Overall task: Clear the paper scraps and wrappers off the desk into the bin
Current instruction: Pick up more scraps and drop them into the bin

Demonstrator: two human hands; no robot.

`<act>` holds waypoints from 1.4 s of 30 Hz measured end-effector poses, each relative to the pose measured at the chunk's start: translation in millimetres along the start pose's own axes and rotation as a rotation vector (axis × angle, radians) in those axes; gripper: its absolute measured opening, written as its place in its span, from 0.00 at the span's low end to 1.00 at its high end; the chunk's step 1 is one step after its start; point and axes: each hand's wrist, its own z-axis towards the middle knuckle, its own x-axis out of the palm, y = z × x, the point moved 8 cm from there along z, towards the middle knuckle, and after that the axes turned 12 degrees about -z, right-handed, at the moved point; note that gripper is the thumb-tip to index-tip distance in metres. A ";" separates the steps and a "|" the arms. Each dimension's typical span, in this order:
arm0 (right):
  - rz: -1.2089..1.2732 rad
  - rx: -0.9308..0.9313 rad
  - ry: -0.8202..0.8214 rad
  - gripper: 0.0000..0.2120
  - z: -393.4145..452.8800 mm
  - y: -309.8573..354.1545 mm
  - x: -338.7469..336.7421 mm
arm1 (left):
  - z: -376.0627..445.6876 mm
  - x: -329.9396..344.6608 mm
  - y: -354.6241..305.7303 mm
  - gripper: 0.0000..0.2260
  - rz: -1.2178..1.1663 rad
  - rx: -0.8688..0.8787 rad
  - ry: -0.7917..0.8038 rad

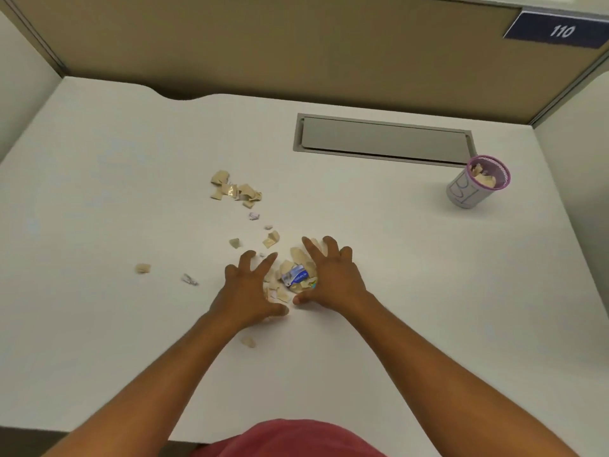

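A heap of tan paper scraps with a blue-and-white wrapper [295,275] lies on the white desk [115,192] between my two hands. My left hand [250,288] rests palm down on its left side with fingers spread. My right hand [329,275] cups its right side, fingers apart, over some scraps. A second cluster of tan scraps [235,190] lies farther back to the left. Single scraps [142,268] and a crumpled white bit [189,279] lie at the left. The small bin [478,182], grey with a purple rim, stands at the right and holds scraps.
A grey cable hatch [384,140] is set into the desk behind the bin. Beige partition walls close the desk at the back and sides. A blue label reading 110 [560,30] hangs at the top right. One scrap [248,342] lies under my left forearm.
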 end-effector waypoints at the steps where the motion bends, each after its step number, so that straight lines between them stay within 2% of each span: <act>1: -0.046 -0.002 -0.001 0.57 2.4 4.0 -0.1 | 3.7 3.0 -2.7 0.47 0.041 0.043 -0.004; 4: -0.096 -0.010 -0.001 0.45 6.6 12.1 -0.1 | 14.8 5.9 -7.7 0.36 0.124 0.153 -0.042; 9: 0.068 0.010 -0.080 0.20 8.6 19.1 -2.4 | 20.2 -6.2 -12.5 0.11 0.024 0.222 -0.145; 11: 0.092 0.016 -0.120 0.12 7.5 21.8 -3.6 | 20.4 -12.3 -9.5 0.09 -0.025 0.231 -0.220; 12: 0.095 0.014 -0.129 0.10 7.1 23.3 -3.4 | 20.5 -13.9 -7.6 0.09 -0.050 0.234 -0.246; 16: 0.109 0.037 -0.123 0.12 7.6 23.7 -5.4 | 21.7 -20.3 3.0 0.08 -0.258 0.177 -0.294; 19: 0.250 0.105 -0.108 0.11 10.9 12.7 -10.3 | 26.0 -28.3 11.4 0.08 -0.411 0.079 -0.279; 24: 0.759 0.289 -0.092 0.08 8.8 -30.4 -8.8 | 29.4 -45.8 12.8 0.05 -0.659 -0.039 -0.269; 28: 1.260 0.388 -0.002 0.14 1.6 -60.3 -3.1 | 37.8 -51.0 0.8 0.04 -0.963 -0.127 -0.245; 33: 1.623 0.397 0.052 0.15 -11.1 -95.7 -23.8 | 46.1 -48.5 -55.7 0.04 -1.198 -0.081 -0.125; 42: 1.758 0.459 -0.074 0.09 -27.2 -203.6 -75.5 | 78.4 -17.3 -204.9 0.09 -1.266 0.039 0.008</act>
